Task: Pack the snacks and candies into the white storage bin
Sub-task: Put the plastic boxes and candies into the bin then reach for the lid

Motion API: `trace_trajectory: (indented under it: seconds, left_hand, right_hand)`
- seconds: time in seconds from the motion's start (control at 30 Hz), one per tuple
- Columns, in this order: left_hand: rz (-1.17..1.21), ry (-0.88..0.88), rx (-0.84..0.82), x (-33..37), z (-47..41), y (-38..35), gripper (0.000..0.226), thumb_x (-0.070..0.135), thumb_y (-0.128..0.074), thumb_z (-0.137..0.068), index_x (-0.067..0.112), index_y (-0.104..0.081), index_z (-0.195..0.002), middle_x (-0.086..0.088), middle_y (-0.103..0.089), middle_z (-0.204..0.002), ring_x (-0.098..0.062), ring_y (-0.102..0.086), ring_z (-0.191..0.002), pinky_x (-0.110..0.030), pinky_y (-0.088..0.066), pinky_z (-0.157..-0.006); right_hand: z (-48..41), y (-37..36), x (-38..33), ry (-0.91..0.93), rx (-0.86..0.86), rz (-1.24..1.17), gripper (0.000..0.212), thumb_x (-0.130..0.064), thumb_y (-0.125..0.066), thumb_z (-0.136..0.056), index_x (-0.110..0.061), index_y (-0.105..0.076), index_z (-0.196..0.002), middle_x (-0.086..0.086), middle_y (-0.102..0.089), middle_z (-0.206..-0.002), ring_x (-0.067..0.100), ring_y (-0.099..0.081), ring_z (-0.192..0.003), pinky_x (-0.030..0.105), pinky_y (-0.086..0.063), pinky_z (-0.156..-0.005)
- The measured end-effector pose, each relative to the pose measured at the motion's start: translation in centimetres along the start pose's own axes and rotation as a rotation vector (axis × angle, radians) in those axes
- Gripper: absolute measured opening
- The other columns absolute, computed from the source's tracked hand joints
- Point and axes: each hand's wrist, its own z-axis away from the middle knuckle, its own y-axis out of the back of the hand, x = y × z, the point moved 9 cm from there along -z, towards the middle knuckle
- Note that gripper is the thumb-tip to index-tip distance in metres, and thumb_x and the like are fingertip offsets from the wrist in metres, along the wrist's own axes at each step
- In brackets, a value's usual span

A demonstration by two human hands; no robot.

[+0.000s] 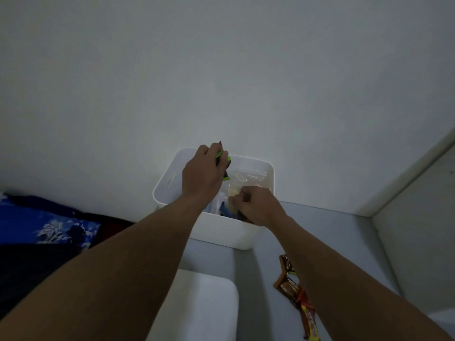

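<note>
The white storage bin stands on the floor against the wall, with a clear bag and several packets inside. My left hand is over the bin's far left side, closed on a green-and-dark snack packet. My right hand reaches into the bin's near right corner, fingers curled among the packets there; what it holds is hidden. Brown and yellow snack bars lie on the floor to the near right, partly under my right forearm.
A white lid lies flat in front of the bin. A blue flowered cloth and dark fabric sit at the left. A white wall is behind the bin, and a white panel rises at the right.
</note>
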Motion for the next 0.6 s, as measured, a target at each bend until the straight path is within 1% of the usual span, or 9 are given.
trace_trajectory:
  seconds: [0.07,0.13,0.17,0.27,0.33,0.4,0.47,0.53,0.6]
  left_hand:
    - [0.014,-0.003,-0.032,0.1,0.0,-1.2,0.030,0.042,-0.038,-0.102,0.018,-0.055,-0.110,-0.006,-0.057,-0.098,-0.027,-0.058,-0.080,-0.030,-0.039,-0.064]
    - [0.040,-0.004,-0.062,0.4,0.3,-2.5,0.029,0.041,-0.038,-0.102,0.019,-0.055,-0.110,-0.006,-0.057,-0.099,-0.028,-0.058,-0.081,-0.031,-0.041,-0.065]
    - [0.055,-0.004,-0.079,0.6,0.5,-3.2,0.029,0.041,-0.038,-0.102,0.019,-0.055,-0.110,-0.006,-0.057,-0.099,-0.028,-0.059,-0.082,-0.032,-0.043,-0.066]
    - [0.085,-0.014,-0.133,1.3,1.4,-5.5,0.030,0.040,-0.037,-0.103,0.020,-0.056,-0.115,-0.006,-0.056,-0.100,-0.027,-0.059,-0.084,-0.030,-0.042,-0.069]
    - [0.092,-0.023,-0.188,1.7,2.2,-7.0,0.030,0.039,-0.036,-0.103,0.021,-0.054,-0.119,-0.007,-0.057,-0.101,-0.025,-0.060,-0.085,-0.031,-0.046,-0.072]
    - [0.080,-0.055,-0.263,2.1,3.0,-8.3,0.029,0.038,-0.036,-0.103,0.020,-0.054,-0.117,-0.008,-0.060,-0.099,-0.025,-0.061,-0.086,-0.037,-0.053,-0.076]
    - [0.111,-0.066,-0.315,2.3,3.4,-9.0,0.030,0.038,-0.038,-0.103,0.017,-0.058,-0.110,-0.010,-0.063,-0.099,-0.026,-0.060,-0.089,-0.039,-0.052,-0.081]
    - [0.170,-0.028,-0.343,2.2,3.5,-9.2,0.033,0.041,-0.042,-0.101,0.017,-0.064,-0.105,-0.007,-0.067,-0.104,-0.023,-0.060,-0.096,-0.032,-0.047,-0.084]
    - [0.186,0.009,-0.339,2.0,3.4,-9.2,0.035,0.044,-0.045,-0.098,0.019,-0.068,-0.103,-0.002,-0.068,-0.109,-0.018,-0.059,-0.100,-0.028,-0.042,-0.085]
  right_hand:
    - [0.2,1.9,0.2,0.026,0.138,0.104,0.037,-0.049,-0.052,-0.091,-0.017,-0.067,-0.083,0.003,-0.065,-0.087,0.023,-0.061,-0.082,0.033,-0.052,-0.075]
    - [0.4,4.2,0.9,0.041,0.328,0.191,0.029,-0.033,-0.048,-0.094,-0.012,-0.067,-0.098,0.009,-0.062,-0.104,0.028,-0.057,-0.098,0.037,-0.050,-0.082]
    - [0.2,4.6,1.8,0.013,0.351,0.227,0.028,-0.025,-0.046,-0.094,-0.009,-0.065,-0.108,0.012,-0.060,-0.114,0.031,-0.054,-0.107,0.040,-0.049,-0.088]
    - [-0.5,3.6,4.9,-0.100,0.173,0.201,0.040,-0.013,-0.043,-0.091,-0.003,-0.049,-0.130,0.017,-0.054,-0.129,0.035,-0.050,-0.120,0.043,-0.046,-0.096]
    - [-0.5,2.9,5.3,-0.084,0.091,0.147,0.050,-0.010,-0.042,-0.092,-0.002,-0.038,-0.141,0.018,-0.053,-0.134,0.035,-0.052,-0.120,0.039,-0.045,-0.095]
    - [-0.5,3.0,5.1,-0.057,0.076,0.123,0.051,-0.009,-0.040,-0.095,-0.001,-0.033,-0.145,0.018,-0.054,-0.133,0.035,-0.054,-0.118,0.035,-0.044,-0.091]
    - [-0.7,2.9,5.3,-0.061,0.068,0.122,0.050,-0.012,-0.036,-0.099,0.000,-0.030,-0.147,0.019,-0.053,-0.136,0.035,-0.054,-0.119,0.035,-0.043,-0.092]
    - [-0.9,2.7,5.6,-0.085,0.054,0.118,0.053,-0.018,-0.032,-0.103,-0.001,-0.023,-0.152,0.020,-0.047,-0.144,0.034,-0.050,-0.127,0.035,-0.040,-0.099]
    - [-0.9,2.6,5.7,-0.110,0.043,0.091,0.053,-0.023,-0.030,-0.104,-0.003,-0.021,-0.153,0.019,-0.046,-0.146,0.033,-0.048,-0.129,0.035,-0.039,-0.101]
